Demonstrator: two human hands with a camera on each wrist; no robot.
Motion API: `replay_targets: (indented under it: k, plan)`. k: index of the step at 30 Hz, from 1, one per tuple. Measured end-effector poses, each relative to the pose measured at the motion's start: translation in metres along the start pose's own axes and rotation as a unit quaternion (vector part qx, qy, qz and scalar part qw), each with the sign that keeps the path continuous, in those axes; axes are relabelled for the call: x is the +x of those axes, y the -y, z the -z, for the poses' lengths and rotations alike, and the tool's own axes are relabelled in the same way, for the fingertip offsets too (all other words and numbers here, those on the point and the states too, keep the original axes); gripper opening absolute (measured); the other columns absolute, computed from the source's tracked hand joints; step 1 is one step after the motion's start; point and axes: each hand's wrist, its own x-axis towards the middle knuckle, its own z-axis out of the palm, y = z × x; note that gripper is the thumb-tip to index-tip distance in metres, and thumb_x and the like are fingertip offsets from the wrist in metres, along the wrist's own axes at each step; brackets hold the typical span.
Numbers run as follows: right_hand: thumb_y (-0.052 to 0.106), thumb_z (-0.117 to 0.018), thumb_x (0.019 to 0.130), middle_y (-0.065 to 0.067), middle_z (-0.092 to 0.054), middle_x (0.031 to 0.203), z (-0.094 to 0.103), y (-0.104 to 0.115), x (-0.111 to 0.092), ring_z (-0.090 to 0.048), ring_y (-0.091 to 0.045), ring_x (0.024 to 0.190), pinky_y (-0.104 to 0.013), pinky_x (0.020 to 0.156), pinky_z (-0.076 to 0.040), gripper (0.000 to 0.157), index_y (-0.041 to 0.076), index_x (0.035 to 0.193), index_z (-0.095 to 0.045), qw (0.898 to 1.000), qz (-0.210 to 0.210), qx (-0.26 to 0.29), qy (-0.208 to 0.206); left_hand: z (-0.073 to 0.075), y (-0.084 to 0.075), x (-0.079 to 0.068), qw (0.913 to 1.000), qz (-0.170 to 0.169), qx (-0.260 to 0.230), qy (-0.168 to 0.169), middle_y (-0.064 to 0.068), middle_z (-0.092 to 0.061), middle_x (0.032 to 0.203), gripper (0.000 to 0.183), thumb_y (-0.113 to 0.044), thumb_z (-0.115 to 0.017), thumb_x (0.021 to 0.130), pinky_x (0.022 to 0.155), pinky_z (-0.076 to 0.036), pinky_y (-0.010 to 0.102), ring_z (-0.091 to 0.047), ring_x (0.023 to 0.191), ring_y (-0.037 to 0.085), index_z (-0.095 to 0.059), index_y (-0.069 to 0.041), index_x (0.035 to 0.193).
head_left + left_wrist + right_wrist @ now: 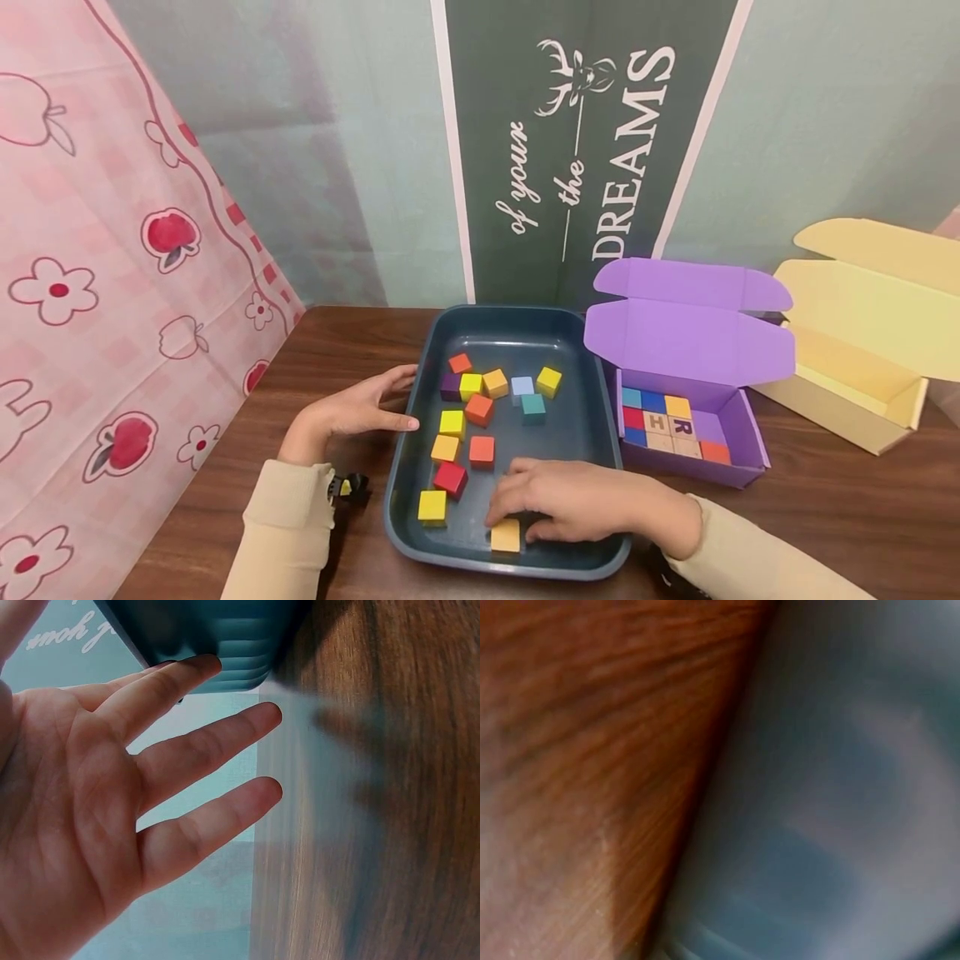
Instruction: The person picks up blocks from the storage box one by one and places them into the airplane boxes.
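In the head view, a dark blue tray (555, 467) holds several coloured cubes. My right hand (570, 500) reaches over its front part, fingers and thumb curved to either side of a light orange cube (506, 536). A small gap seems to show between thumb and cube. My left hand (360, 406) is at the tray's left side, its thumb at the rim. The left wrist view shows that hand (82, 787) with fingers spread, one touching the tray's outer wall (240, 645). Blurred skin (577, 780) and tray fill the right wrist view.
A purple box (697, 467) with its lid up stands right of the tray, with several cubes and letter blocks inside. Behind it is a pale yellow open box (840, 400). Curtains hang behind and left of the wooden table (352, 333).
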Motion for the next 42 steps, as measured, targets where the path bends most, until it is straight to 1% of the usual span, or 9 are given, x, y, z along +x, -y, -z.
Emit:
replay_targets:
  k: [5,9,13,17,19,27,33,37,42]
  plan:
    - [0.02,-0.072,0.092,0.015,-0.067,0.118,0.001,0.0,0.0,-0.051,-0.002,0.108,-0.013,0.091,-0.05,0.033,0.024,0.124,-0.065,1.0,-0.018,0.002,0.005,0.0,-0.002,0.0,1.0,-0.001,0.005,-0.003,0.019,-0.03,0.161,0.091,-0.029,-0.075,0.089,0.114,-0.037,0.059,-0.025,0.149,0.044,-0.019,-0.008,0.157]
    - [0.022,-0.074,0.091,0.016,-0.068,0.114,0.002,0.0,-0.001,-0.051,-0.001,0.106,-0.013,0.089,-0.05,0.032,0.023,0.122,-0.067,0.999,-0.033,0.007,0.011,0.0,-0.003,0.0,1.0,-0.003,0.007,-0.003,0.019,-0.03,0.161,0.091,-0.029,-0.075,0.088,0.114,-0.036,0.06,-0.025,0.149,0.044,-0.018,-0.008,0.157]
    - [0.023,-0.074,0.091,0.015,-0.069,0.112,0.003,-0.001,-0.002,-0.052,0.0,0.103,-0.013,0.089,-0.05,0.033,0.021,0.123,-0.068,0.999,-0.032,0.009,0.014,0.001,-0.002,-0.001,1.0,-0.004,0.006,-0.003,0.02,-0.03,0.161,0.091,-0.028,-0.075,0.088,0.114,-0.035,0.06,-0.025,0.149,0.045,-0.018,-0.007,0.157]
    - [0.023,-0.074,0.091,0.015,-0.069,0.109,0.006,-0.002,-0.004,-0.051,0.0,0.102,-0.012,0.087,-0.049,0.029,0.021,0.12,-0.07,0.999,-0.029,-0.011,0.01,0.0,-0.002,-0.001,1.0,-0.005,0.005,-0.003,0.02,-0.031,0.161,0.091,-0.028,-0.075,0.088,0.115,-0.035,0.06,-0.025,0.149,0.045,-0.018,-0.007,0.157]
    - [0.024,-0.073,0.091,0.015,-0.069,0.109,0.009,-0.002,-0.007,-0.051,0.0,0.102,-0.012,0.087,-0.05,0.029,0.02,0.119,-0.07,0.999,-0.036,-0.015,0.002,0.0,-0.002,0.0,1.0,-0.007,0.003,-0.002,0.02,-0.031,0.161,0.091,-0.028,-0.075,0.089,0.115,-0.035,0.06,-0.025,0.149,0.045,-0.018,-0.007,0.157]
    - [0.034,-0.072,0.091,0.016,-0.068,0.11,0.027,0.0,-0.026,-0.052,-0.003,0.104,-0.019,0.088,-0.054,0.03,0.023,0.119,-0.07,0.995,-0.082,-0.001,-0.057,0.001,-0.003,-0.001,1.0,-0.006,0.007,-0.003,0.02,-0.031,0.161,0.09,-0.027,-0.075,0.089,0.115,-0.035,0.061,-0.025,0.149,0.045,-0.019,-0.007,0.157]
    - [0.038,-0.07,0.092,0.017,-0.067,0.108,0.037,0.0,-0.042,-0.054,-0.004,0.105,-0.023,0.089,-0.055,0.026,0.027,0.116,-0.069,0.991,-0.081,-0.019,-0.105,0.001,-0.002,-0.001,0.9999,-0.005,0.011,-0.004,0.019,-0.032,0.16,0.089,-0.028,-0.074,0.088,0.115,-0.035,0.061,-0.025,0.149,0.045,-0.02,-0.008,0.157]
    - [0.04,-0.07,0.092,0.02,-0.065,0.107,0.041,-0.002,-0.053,-0.055,-0.005,0.103,-0.025,0.087,-0.055,0.025,0.03,0.115,-0.068,0.986,-0.086,-0.036,-0.137,0.0,-0.002,-0.001,0.9999,-0.003,0.012,-0.005,0.019,-0.031,0.161,0.089,-0.028,-0.074,0.089,0.115,-0.035,0.061,-0.025,0.149,0.045,-0.02,-0.008,0.157]
    - [0.033,-0.074,0.09,0.02,-0.064,0.106,0.046,-0.004,-0.069,-0.055,-0.002,0.1,-0.023,0.082,-0.054,0.024,0.029,0.113,-0.068,0.976,-0.063,-0.078,-0.193,0.0,-0.001,-0.002,1.0,-0.002,0.007,-0.005,0.02,-0.03,0.161,0.09,-0.027,-0.074,0.089,0.114,-0.035,0.061,-0.025,0.149,0.045,-0.019,-0.007,0.157]
